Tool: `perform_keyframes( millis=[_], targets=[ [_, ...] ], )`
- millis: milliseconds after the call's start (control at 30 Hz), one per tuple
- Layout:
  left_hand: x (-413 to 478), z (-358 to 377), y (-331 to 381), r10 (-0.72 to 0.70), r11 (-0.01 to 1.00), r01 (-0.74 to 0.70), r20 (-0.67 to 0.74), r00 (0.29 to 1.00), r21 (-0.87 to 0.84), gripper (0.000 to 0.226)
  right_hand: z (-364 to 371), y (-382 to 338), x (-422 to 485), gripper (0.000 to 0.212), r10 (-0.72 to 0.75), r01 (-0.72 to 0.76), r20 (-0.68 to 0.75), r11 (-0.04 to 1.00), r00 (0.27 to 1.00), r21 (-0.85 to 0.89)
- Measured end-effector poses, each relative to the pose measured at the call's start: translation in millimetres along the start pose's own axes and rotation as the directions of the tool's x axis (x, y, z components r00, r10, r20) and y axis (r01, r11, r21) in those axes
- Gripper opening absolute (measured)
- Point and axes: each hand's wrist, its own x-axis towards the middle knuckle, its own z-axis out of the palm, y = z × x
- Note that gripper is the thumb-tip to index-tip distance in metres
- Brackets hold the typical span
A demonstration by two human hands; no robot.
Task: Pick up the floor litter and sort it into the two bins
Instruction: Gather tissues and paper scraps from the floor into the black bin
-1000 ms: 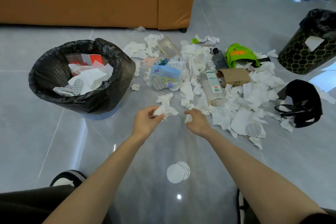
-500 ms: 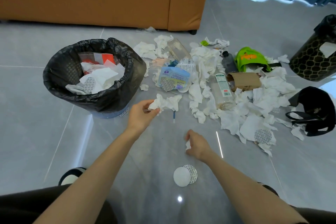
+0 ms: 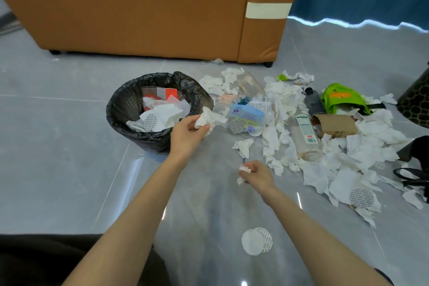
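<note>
Now 2 hands each grip 1 tissue wad: left hand [image 3: 185,137], right hand [image 3: 257,175].

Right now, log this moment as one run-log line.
left hand: grips tissue wad at black-lined bin rim | right hand: pinches tissue scrap | pending: litter pile

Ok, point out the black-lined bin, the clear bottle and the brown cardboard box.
black-lined bin [image 3: 125,107]: head view, left inner wall of liner.
clear bottle [image 3: 304,137]: head view, middle of its body.
cardboard box [image 3: 336,125]: head view, top face.
</note>
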Motion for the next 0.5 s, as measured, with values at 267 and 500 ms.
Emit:
perform_keyframes(
  millis=[267,500],
  targets=[
    [35,-61,11,-0.023,0.998,0.040,-0.290,0.957,0.053,0.040,56,-166,-3,0.037,-0.137,0.040,0.243,0.929,0.960,0.367],
    [42,-85,2,-0.019,0.976,0.068,-0.232,0.972,0.205,0.051,75,-191,-12,0.061,-0.137,-0.023,0.396,0.927,0.908,0.374]
  ],
)
